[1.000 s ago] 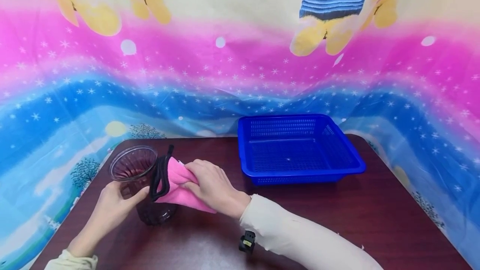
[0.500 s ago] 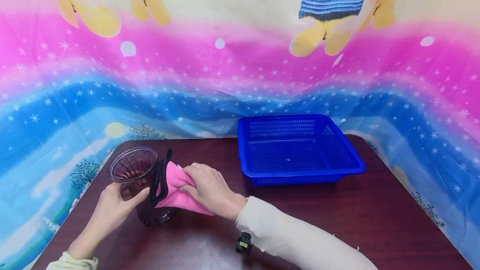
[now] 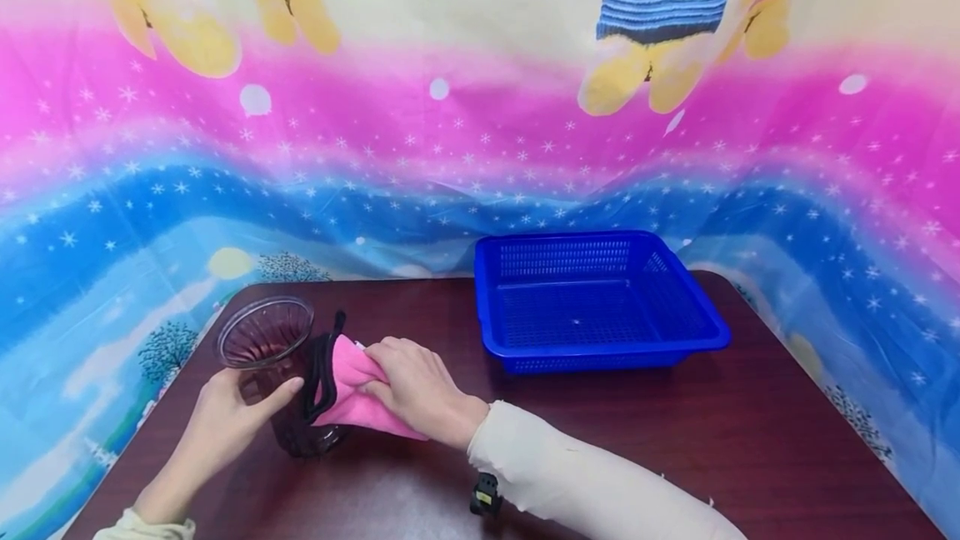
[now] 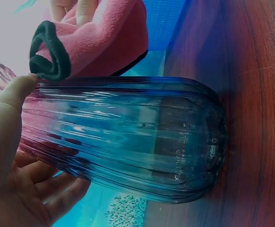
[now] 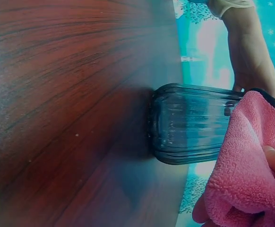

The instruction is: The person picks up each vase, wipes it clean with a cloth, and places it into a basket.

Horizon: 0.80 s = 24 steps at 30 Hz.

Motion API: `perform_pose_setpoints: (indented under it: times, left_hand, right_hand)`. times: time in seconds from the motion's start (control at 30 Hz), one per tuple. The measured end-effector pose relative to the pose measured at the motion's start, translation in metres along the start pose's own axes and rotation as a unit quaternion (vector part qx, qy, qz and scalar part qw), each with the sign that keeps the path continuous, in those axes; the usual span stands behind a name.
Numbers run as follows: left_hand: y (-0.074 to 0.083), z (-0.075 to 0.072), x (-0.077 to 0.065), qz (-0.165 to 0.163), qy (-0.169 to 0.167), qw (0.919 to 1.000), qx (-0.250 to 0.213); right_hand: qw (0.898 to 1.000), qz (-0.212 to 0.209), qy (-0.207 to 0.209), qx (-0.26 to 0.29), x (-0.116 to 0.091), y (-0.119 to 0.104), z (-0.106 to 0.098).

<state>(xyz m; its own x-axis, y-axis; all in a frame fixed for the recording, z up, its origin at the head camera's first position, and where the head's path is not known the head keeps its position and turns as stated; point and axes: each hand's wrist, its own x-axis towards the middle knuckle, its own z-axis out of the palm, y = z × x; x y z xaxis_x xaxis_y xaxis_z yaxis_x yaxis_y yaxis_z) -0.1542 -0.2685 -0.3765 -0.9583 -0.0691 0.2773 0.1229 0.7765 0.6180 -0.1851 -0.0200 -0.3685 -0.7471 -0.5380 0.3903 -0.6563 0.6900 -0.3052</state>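
Observation:
A ribbed, see-through glass vase (image 3: 266, 336) with a flared rim stands at the table's left side, tinted pink above and bluish toward its base in the left wrist view. My left hand (image 3: 225, 415) grips it below the rim, thumb in front and fingers round the far side. My right hand (image 3: 420, 386) pinches a bunched pink cloth (image 3: 356, 390) with black edging and a small black loop. Against the vase's right side lies the cloth's edge, close to my left thumb. In the right wrist view the cloth (image 5: 246, 165) covers the vase's upper part.
A blue perforated plastic basket (image 3: 600, 348) sits at the back right of the dark wood table (image 3: 637, 415). Behind the table hangs a printed cloth backdrop (image 3: 420, 148). A small black device (image 3: 486, 494) is strapped at the right wrist.
My right hand and the cloth have slid a little down along the vase's side. The left hand keeps its grip, and the vase stays in place.

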Motion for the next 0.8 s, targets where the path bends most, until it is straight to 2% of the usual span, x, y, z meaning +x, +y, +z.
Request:
perform_pose_setpoints:
  times: [0.4, 0.8]
  left_hand:
    - [0.002, 0.001, 0.001, 0.026, 0.017, 0.9995, -0.004]
    - [-0.002, 0.002, 0.0, 0.029, 0.018, 0.9994, -0.003]
  right_hand:
    - [1.0, 0.003, -0.017, -0.021, -0.003, 0.006, 0.009]
    - [0.998, 0.0, -0.048, -0.052, -0.009, 0.012, 0.02]
